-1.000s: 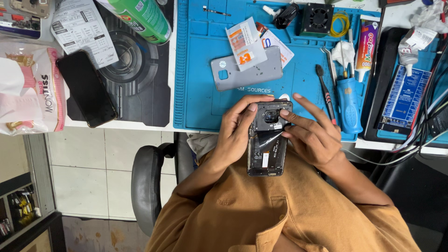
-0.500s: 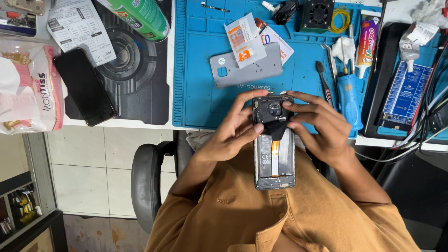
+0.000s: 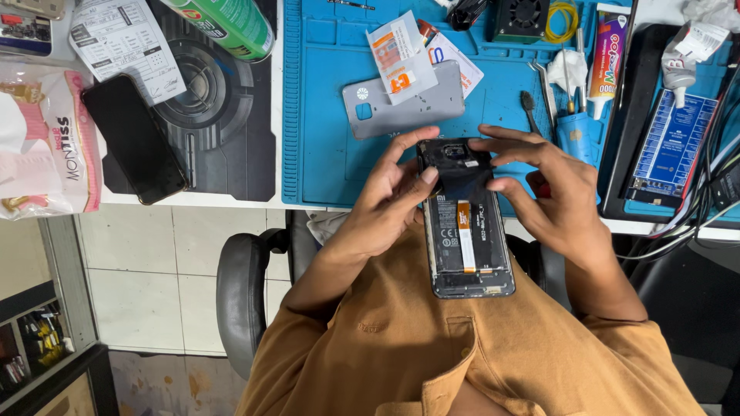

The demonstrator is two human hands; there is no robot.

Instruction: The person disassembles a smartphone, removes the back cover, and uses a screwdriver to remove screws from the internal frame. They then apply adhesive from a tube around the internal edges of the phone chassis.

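Head view: left hand [image 3: 393, 196] and right hand [image 3: 551, 196] pinch the opened phone [image 3: 465, 223] at its camera end, likely mid-disassembly, needing fine fingertip prying.

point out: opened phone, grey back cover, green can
opened phone [image 3: 466, 239]: head view, on its black battery.
grey back cover [image 3: 416, 108]: head view, on its bare grey middle.
green can [image 3: 231, 23]: head view, on its green side.

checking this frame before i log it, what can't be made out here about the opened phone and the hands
- Head view: upper part of the opened phone is covered by the left hand and right hand, so the contact there is hidden.
- Head view: small parts inside the phone are too small to identify.
- Head view: green can is cut off by the top edge.
- Head view: grey back cover is partly under paper packets.
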